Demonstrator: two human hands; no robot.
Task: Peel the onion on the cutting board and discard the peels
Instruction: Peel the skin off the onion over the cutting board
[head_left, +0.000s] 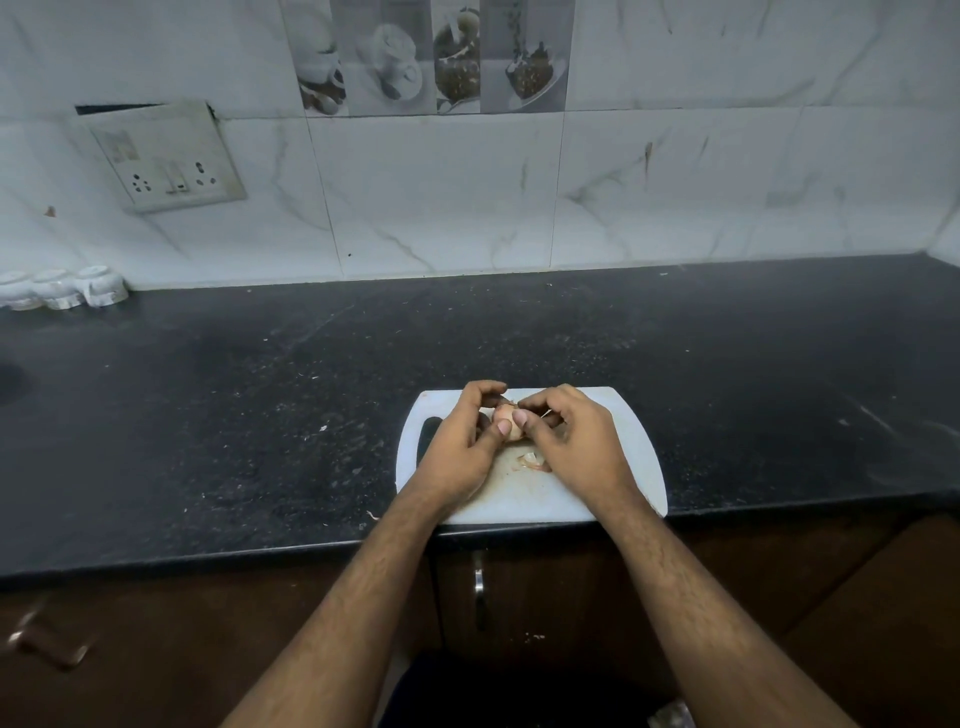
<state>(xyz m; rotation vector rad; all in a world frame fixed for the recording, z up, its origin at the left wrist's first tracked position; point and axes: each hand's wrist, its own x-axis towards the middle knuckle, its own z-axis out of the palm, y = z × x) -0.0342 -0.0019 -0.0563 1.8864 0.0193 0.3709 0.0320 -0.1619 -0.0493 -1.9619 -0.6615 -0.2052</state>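
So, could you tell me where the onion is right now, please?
In the head view, the onion is held between both hands, left hand and right hand, above the white cutting board.

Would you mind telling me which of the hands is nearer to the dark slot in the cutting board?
Left. The left hand lies right beside the slot; the right hand is farther away, past the onion.

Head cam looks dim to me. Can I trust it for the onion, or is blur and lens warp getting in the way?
Head view: dim, bluish light with no glare; the onion is small and soft between the left hand and right hand; the countertop edge bows from wide-angle distortion; the lower left corner is motion-blurred.
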